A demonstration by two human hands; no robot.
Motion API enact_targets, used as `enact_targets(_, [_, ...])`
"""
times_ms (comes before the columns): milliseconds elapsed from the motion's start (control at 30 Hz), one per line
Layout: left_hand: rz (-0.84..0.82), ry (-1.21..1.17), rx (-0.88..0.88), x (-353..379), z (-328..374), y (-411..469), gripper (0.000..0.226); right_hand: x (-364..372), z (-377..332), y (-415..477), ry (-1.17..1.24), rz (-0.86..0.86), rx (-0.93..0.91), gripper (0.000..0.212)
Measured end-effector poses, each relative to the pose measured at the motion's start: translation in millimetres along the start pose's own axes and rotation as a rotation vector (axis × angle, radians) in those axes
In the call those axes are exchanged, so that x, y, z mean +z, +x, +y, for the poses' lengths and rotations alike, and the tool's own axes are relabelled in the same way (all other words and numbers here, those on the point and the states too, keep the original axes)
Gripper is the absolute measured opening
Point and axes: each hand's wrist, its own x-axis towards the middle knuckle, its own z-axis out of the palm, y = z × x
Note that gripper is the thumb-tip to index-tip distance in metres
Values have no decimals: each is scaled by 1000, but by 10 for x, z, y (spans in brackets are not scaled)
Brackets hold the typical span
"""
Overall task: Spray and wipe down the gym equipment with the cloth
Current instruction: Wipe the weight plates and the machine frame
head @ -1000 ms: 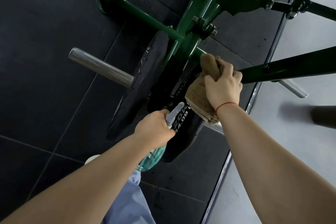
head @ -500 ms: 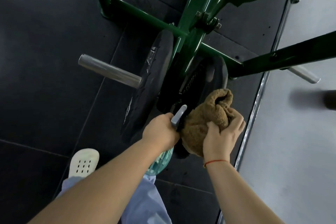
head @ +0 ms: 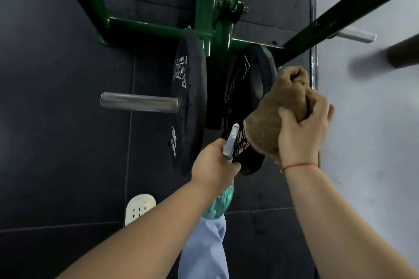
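My right hand grips a bunched brown cloth and holds it against the right side of a black weight plate on the green machine frame. My left hand grips a spray bottle with a teal body and a grey nozzle that points up at that plate. A second black plate hangs to the left on a steel peg.
Dark rubber floor tiles lie on the left and a grey floor on the right. A dark green bar crosses the upper right above a second steel peg. My white shoe and blue trouser leg are below.
My right hand drew the cloth from the green frame down to the low part of the right plate, then up its right side. The spray bottle hand stayed beside the plate.
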Motion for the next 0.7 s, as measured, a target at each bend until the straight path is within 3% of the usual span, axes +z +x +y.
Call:
enact_targets(100, [-13, -10, 15, -38, 6, 35, 21, 223, -190, 438, -141, 7, -76, 43])
enact_targets(233, [-11, -62, 14, 3, -32, 162, 21, 517, -103, 819, -435, -229, -21, 54])
enact_targets(400, [5, -124, -1, 67, -39, 296, 21, 500, 92, 818, -409, -292, 33, 57])
enact_targets(700, [18, -43, 76, 52, 108, 337, 25, 250, 441, 99, -314, -215, 70, 62])
